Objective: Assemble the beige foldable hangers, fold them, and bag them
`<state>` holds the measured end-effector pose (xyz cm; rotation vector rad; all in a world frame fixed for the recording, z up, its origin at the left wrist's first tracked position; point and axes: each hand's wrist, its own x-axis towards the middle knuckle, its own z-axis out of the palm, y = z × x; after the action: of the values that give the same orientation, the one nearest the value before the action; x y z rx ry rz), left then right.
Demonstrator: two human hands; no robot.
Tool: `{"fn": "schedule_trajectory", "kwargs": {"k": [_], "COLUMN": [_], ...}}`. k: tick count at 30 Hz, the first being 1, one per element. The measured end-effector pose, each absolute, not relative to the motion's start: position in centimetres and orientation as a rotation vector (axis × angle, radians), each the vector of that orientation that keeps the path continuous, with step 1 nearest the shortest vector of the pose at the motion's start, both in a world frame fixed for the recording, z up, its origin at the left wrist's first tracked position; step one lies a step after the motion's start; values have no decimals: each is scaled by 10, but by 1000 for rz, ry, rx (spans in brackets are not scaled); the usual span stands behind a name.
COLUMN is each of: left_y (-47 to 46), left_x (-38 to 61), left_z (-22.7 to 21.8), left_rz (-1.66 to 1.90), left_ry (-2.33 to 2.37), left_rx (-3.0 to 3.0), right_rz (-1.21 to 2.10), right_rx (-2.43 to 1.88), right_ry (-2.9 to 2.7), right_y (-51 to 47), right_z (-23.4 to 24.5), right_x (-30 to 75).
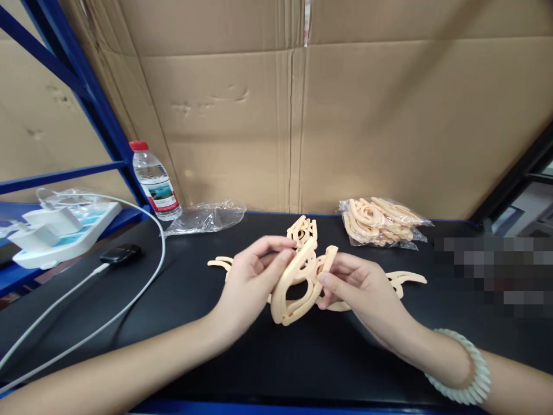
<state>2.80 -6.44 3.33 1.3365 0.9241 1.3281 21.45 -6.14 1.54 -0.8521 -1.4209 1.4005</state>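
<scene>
In the middle of the black table, my two hands hold a pale orange openwork piece [280, 288] with curved, looping bars. Thumb and fingers of my left hand [254, 276] pinch its upper left bar. On the other side, my right hand [358, 282] grips the right bar between thumb and fingers. Behind it a pale orange part with a ring [301, 231] shows; whether it is joined to the held piece I cannot tell. Curved pale orange ends stick out past my left hand [220, 262] and past my right hand [408, 278]; their middles are hidden.
Further back on the right lies a clear bag of similar pale orange pieces [380, 222]. At the back left are a red-capped water bottle [158, 184] and a crumpled clear plastic bag [207, 218]. A white cable [147, 282], a black device [121, 253] and a power strip [69, 236] are at left.
</scene>
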Motion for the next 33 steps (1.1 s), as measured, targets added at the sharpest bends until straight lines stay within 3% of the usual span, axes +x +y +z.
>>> {"fn": "schedule_trajectory", "kwargs": {"k": [23,33], "left_y": [-72,-9], "left_x": [29,40], "left_z": [22,44], "left_rz": [1144,1292], "left_ry": [960,1038], "left_rx": [1504,1775], "right_rz": [1414,1196], "right_rx": [-935,-1010], "right_ry": [-1449,-1538], "right_y": [-58,8], "right_z": [15,54], "right_x": [217,221]}}
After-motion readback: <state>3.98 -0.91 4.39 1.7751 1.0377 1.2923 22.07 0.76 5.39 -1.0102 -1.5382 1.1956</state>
